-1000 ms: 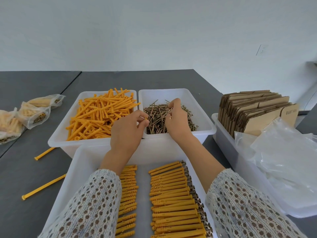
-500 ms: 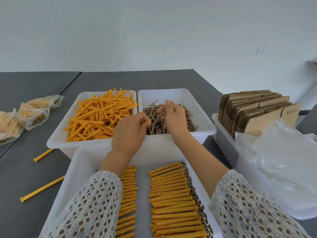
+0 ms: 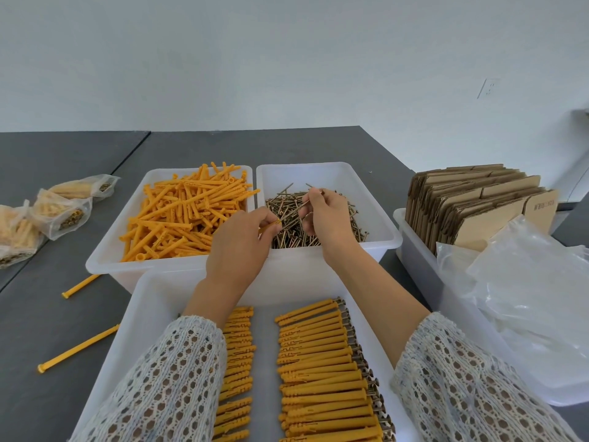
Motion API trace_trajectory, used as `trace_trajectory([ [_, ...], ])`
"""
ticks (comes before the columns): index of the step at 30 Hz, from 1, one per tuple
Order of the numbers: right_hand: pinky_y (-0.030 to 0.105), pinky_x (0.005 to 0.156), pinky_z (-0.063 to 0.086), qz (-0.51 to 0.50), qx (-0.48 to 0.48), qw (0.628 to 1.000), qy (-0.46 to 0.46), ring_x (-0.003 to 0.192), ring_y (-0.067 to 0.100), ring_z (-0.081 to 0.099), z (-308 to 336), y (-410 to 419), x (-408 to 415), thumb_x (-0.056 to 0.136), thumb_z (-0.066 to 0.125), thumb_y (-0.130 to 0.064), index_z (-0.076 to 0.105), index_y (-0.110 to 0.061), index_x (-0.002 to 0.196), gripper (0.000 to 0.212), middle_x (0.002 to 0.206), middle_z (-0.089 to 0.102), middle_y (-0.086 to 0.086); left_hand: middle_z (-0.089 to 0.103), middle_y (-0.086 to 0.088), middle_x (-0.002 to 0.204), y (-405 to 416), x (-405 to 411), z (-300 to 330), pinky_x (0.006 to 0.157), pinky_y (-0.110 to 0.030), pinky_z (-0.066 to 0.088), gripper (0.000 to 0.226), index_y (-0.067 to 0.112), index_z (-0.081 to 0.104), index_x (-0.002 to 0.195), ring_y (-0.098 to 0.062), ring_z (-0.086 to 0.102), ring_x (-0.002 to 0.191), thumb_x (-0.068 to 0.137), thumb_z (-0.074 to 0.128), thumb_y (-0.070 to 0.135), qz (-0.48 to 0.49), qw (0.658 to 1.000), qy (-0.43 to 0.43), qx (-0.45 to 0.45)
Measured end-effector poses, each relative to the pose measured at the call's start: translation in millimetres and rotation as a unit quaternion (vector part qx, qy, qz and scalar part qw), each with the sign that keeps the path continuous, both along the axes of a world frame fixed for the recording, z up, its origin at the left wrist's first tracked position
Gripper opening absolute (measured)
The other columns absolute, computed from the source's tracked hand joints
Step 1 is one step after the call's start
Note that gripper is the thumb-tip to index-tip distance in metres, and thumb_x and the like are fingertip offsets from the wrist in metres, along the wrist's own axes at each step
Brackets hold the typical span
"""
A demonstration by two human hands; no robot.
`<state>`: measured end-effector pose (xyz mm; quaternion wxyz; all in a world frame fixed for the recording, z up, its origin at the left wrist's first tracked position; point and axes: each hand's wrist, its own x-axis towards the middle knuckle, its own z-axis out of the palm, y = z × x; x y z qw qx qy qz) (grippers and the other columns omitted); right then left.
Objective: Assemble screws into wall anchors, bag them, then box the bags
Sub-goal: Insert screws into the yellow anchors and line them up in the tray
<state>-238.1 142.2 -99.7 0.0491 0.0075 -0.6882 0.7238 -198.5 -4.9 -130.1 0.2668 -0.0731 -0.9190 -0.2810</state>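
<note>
My left hand (image 3: 237,250) pinches an orange wall anchor (image 3: 270,225) whose end shows at its fingertips, above the divide between two white bins. My right hand (image 3: 325,218) pinches a screw (image 3: 298,209) and points it at the anchor's end, over the bin of loose screws (image 3: 318,228). The left bin (image 3: 108,250) is heaped with loose orange anchors (image 3: 185,212). In the near tray (image 3: 149,301) lie two rows of assembled anchors (image 3: 322,368) with screw heads at their right ends; my left sleeve hides part of the left row.
Two stray anchors (image 3: 76,349) lie on the grey table to the left. Filled bags (image 3: 60,208) sit at the far left. A bin (image 3: 414,250) on the right holds flat cardboard boxes (image 3: 478,208) and clear plastic bags (image 3: 529,282).
My right hand lifted a screw out of the pile and brought it left toward the anchor held in my left hand. The left hand stayed nearly still.
</note>
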Motion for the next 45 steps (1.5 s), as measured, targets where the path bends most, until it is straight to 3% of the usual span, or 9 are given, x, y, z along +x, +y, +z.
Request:
trace_trajectory([
  [11,0.020,0.044,0.041,0.103,0.121,0.986,0.046,0.041,0.012,0.048,-4,-1,2,0.102,0.043,-0.018,0.065,-0.009,0.085,0.029,0.064,0.067,-0.001,0.066,0.011,0.082,-1,2,2,0.061,-0.037,0.049,0.007,0.026,0.064,0.093,-0.010,0.056,0.069,0.098,0.060,0.029,-0.007,1.000,-0.001,0.015],
  [15,0.022,0.048,0.043,0.153,0.180,0.969,0.076,0.047,0.008,0.051,-7,-3,1,0.105,0.035,-0.041,0.064,-0.011,0.100,0.042,0.075,0.068,0.003,0.068,0.011,0.081,0,4,8,0.060,-0.039,0.051,0.011,0.024,0.065,0.090,-0.005,0.053,0.061,0.098,0.059,0.028,-0.007,0.997,0.024,0.075],
  [21,0.023,0.044,0.039,0.054,-0.033,0.997,-0.051,0.042,0.013,0.045,0,15,-11,0.104,0.021,-0.054,0.065,-0.015,0.092,0.060,0.063,0.062,0.002,0.065,0.011,0.069,21,15,41,0.058,-0.035,0.049,0.015,0.029,0.062,0.088,-0.008,0.053,0.057,0.097,0.055,0.038,-0.041,0.992,0.054,0.103],
  [27,0.023,0.043,0.038,-0.011,-0.317,0.942,-0.111,0.042,0.014,0.043,-2,31,-17,0.108,0.025,-0.036,0.055,-0.006,0.084,0.049,0.060,0.053,0.006,0.067,0.010,0.072,54,38,43,0.060,-0.027,0.040,0.020,0.030,0.060,0.085,-0.002,0.056,0.072,0.098,0.051,0.043,-0.141,0.953,-0.188,-0.191],
  [30,0.025,0.045,0.040,-0.007,-0.306,0.946,-0.104,0.045,0.015,0.045,-3,29,-17,0.108,0.026,-0.033,0.056,-0.006,0.083,0.048,0.058,0.054,0.006,0.046,0.004,0.067,75,44,30,0.056,-0.028,0.030,0.027,0.020,0.053,0.082,-0.020,0.049,0.070,0.102,0.048,0.038,-0.053,0.918,-0.121,-0.373],
  [34,0.025,0.045,0.040,-0.008,-0.265,0.960,-0.092,0.043,0.014,0.045,-3,26,-16,0.108,0.026,-0.031,0.057,-0.005,0.082,0.049,0.058,0.054,0.007,0.038,0.004,0.065,101,47,25,0.049,-0.029,0.012,0.030,0.020,0.041,0.071,-0.021,0.055,0.079,0.097,0.056,0.015,-0.023,0.904,-0.137,-0.405],
  [37,0.024,0.044,0.040,-0.009,-0.250,0.964,-0.087,0.042,0.014,0.045,-3,25,-16,0.109,0.026,-0.031,0.058,-0.005,0.081,0.050,0.058,0.054,0.007,0.054,0.002,0.083,114,48,19,0.049,-0.028,0.013,0.013,0.021,0.059,0.095,-0.021,0.061,0.097,0.091,0.063,0.009,-0.020,0.896,-0.194,-0.398],
  [42,0.022,0.043,0.040,-0.010,-0.230,0.970,-0.080,0.043,0.013,0.045,-3,24,-14,0.108,0.026,-0.029,0.059,-0.005,0.081,0.049,0.059,0.054,0.007,0.031,0.003,0.063,123,52,5,0.048,-0.027,0.015,0.040,0.019,0.037,0.067,-0.015,0.033,0.054,0.090,0.065,0.002,-0.023,0.894,-0.209,-0.396],
  [45,0.024,0.045,0.040,-0.014,-0.191,0.979,-0.065,0.043,0.014,0.045,-4,24,-12,0.108,0.027,-0.026,0.059,-0.006,0.079,0.048,0.060,0.054,0.007,0.032,0.004,0.063,123,51,1,0.048,-0.029,0.014,0.044,0.021,0.033,0.066,-0.016,0.024,0.052,0.088,0.068,0.006,-0.021,0.894,-0.212,-0.395],
])
